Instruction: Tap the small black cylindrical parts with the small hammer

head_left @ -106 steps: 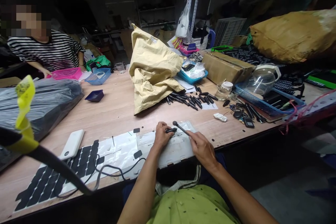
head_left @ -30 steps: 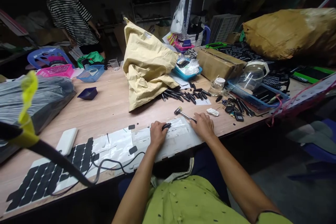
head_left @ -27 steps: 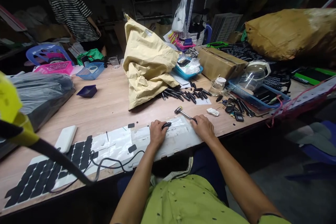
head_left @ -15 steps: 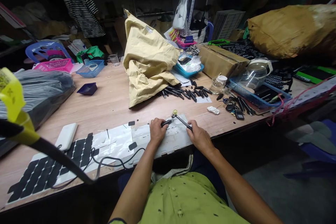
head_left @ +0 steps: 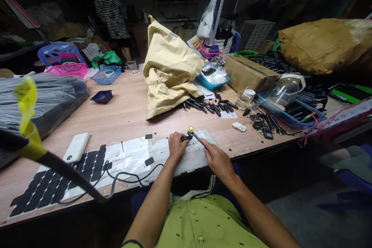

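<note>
My left hand (head_left: pixel 176 145) is closed around a short black pen-like piece (head_left: pixel 186 138), which points right, just above a white sheet. My right hand (head_left: pixel 217 160) grips the dark handle of a small hammer (head_left: pixel 198 138) with a yellowish head. The hammer head is at the tip of the black piece; whether they touch I cannot tell. Under both hands lies the pale work sheet (head_left: pixel 193 155) at the table's front edge. Beyond it, a pile of similar black pieces (head_left: pixel 200 105) lies beside a tan paper sack (head_left: pixel 171 69).
Black patterned strips (head_left: pixel 94 164), a white power bank (head_left: pixel 77 147) and a black cable (head_left: pixel 128 174) lie left. A yellow-taped bar (head_left: pixel 66 174) crosses the near left. Rightward are a jar (head_left: pixel 245 99), blue basket (head_left: pixel 279 114) and cardboard box (head_left: pixel 250 73). A person in stripes (head_left: pixel 112 17) stands behind.
The hammer head has come to the tip of the black piece, and my right hand has moved slightly left. The camera view has shifted a little. My left hand still holds the piece.
</note>
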`<control>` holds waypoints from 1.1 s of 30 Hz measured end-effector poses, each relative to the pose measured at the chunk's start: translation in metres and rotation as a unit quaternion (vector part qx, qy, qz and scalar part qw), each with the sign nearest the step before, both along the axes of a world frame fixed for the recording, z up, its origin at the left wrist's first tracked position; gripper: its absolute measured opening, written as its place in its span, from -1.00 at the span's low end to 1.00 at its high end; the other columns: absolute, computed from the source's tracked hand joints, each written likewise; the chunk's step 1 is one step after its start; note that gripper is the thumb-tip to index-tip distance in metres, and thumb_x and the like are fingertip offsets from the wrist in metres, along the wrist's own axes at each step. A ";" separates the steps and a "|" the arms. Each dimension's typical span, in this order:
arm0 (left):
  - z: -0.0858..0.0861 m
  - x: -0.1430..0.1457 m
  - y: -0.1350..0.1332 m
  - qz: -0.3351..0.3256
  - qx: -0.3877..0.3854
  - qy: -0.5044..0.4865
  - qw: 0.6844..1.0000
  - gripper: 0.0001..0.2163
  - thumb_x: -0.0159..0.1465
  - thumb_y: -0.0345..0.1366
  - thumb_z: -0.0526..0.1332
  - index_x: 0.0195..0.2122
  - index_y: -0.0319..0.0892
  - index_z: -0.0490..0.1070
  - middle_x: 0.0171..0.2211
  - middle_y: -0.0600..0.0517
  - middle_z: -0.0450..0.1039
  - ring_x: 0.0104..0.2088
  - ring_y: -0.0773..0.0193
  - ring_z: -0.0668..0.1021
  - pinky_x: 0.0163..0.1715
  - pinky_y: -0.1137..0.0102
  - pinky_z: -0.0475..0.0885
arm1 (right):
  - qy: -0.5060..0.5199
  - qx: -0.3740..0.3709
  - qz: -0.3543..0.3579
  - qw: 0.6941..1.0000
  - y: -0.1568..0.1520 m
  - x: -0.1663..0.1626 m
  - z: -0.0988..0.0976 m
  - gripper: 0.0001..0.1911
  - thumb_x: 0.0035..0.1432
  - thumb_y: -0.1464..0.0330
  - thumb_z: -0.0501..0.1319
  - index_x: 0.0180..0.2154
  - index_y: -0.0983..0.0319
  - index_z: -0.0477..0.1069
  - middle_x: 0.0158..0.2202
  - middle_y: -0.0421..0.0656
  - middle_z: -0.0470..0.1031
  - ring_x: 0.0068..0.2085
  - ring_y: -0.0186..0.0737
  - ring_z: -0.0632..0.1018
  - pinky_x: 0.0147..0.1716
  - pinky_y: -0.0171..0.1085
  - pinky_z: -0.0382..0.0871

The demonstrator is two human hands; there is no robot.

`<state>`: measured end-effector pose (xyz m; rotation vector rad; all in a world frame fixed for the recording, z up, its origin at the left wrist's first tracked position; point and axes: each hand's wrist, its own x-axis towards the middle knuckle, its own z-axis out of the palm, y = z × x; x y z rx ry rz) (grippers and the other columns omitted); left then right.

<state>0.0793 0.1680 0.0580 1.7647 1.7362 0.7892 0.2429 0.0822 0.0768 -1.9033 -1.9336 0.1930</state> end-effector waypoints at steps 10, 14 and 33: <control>-0.002 -0.003 0.003 -0.006 -0.001 -0.011 1.000 -0.87 0.08 -0.45 0.38 -0.37 -0.08 0.59 -0.29 0.01 0.52 -0.13 0.09 0.49 -0.08 0.25 0.35 | -0.028 0.013 -0.009 0.999 0.008 0.002 -0.006 -0.48 0.27 0.42 0.08 0.20 -0.09 0.40 -0.15 -0.18 0.59 -0.24 -0.22 0.57 -0.31 -0.33 0.39; -0.003 -0.005 0.000 -0.012 0.006 -0.009 1.000 -0.87 0.10 -0.45 0.37 -0.36 -0.07 0.59 -0.29 0.01 0.51 -0.14 0.10 0.48 -0.08 0.24 0.34 | -0.074 -0.004 -0.070 0.995 0.037 0.024 -0.005 -0.52 0.28 0.41 0.07 0.17 -0.02 0.45 -0.20 -0.12 0.53 -0.30 -0.20 0.52 -0.39 -0.29 0.29; -0.001 -0.044 -0.098 -0.285 -0.008 0.011 0.958 -0.78 -0.04 -0.41 0.46 -0.35 -0.05 0.61 0.26 -0.08 0.30 0.26 -0.22 0.28 0.23 -0.11 0.18 | -0.125 0.065 -0.076 0.987 0.061 0.029 -0.035 -0.53 0.23 0.47 0.11 0.12 0.03 0.49 -0.22 -0.05 0.40 -0.18 -0.09 0.34 -0.24 -0.20 0.15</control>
